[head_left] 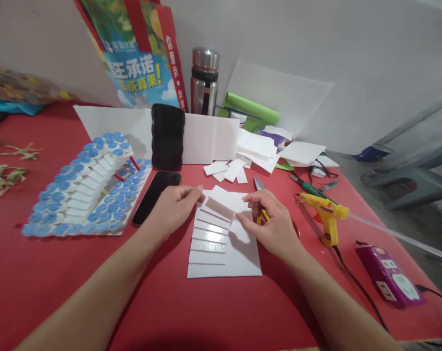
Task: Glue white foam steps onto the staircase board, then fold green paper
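Note:
A white board (245, 258) lies flat on the red tabletop, with several thin white strips standing slantwise in a row along its left half, like steps. My left hand (179, 207) has its thumb and fingertips pinched at the left end of the topmost white strip (221, 208). At that strip's right end are the thumb and index finger of my right hand (274, 222), bent round it. Scissors (264, 216) with yellow handles lie partly hidden beneath my right hand. Left of the board stands a stepped model (84, 187) edged with blue-and-white rolled pieces, beside a black phone (157, 192).
A yellow glue gun (330, 219) with its stick lies right, near a purple power strip (391, 275). Loose white pieces (230, 170), a black wavy case (168, 136), a steel flask (205, 80) and a printed bag (140, 58) stand or lie behind. Green-handled pliers (312, 189) lie farther right.

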Motion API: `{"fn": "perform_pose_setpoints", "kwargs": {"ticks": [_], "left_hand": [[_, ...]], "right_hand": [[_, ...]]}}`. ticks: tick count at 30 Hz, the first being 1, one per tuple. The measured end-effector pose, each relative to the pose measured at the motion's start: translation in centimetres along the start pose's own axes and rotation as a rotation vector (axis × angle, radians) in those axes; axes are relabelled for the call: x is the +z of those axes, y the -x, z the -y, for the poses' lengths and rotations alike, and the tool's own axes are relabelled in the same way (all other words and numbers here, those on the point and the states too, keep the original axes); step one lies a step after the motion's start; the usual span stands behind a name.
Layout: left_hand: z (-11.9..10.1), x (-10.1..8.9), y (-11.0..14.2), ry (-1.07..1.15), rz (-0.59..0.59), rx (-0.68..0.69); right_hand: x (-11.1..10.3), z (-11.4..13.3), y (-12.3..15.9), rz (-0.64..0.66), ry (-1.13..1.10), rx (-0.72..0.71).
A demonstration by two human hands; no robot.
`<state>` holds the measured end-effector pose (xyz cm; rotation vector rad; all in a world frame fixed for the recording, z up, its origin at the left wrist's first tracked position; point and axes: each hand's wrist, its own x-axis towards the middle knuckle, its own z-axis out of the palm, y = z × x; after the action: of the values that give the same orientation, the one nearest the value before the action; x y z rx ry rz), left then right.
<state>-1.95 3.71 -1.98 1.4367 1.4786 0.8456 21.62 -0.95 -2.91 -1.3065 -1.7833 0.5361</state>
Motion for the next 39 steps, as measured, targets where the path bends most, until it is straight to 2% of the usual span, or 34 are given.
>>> {"fn": "perform_pose_setpoints", "kwargs": {"ticks": [4, 15, 23, 39], "left_hand": [[-0.17, 0.18, -0.02, 0.064, 0.028, -0.074], [-0.25, 0.35, 0.09, 0.079, 0.045, -0.048], [0.41, 0.33, 0.09, 0.094, 0.084, -0.022], [0.47, 0.38, 0.00, 0.047, 0.085, -0.005]], "right_hand": [[-0.02, -0.13, 0.08, 0.036, 0.047, 0.027], [0.33, -0.19, -0.05, 0.048, 0.044, -0.005], [0.40, -0.11, -0.12, 0.070, 0.031, 0.027], [0.42, -0.33, -0.18, 0.074, 0.043, 0.019]]}}
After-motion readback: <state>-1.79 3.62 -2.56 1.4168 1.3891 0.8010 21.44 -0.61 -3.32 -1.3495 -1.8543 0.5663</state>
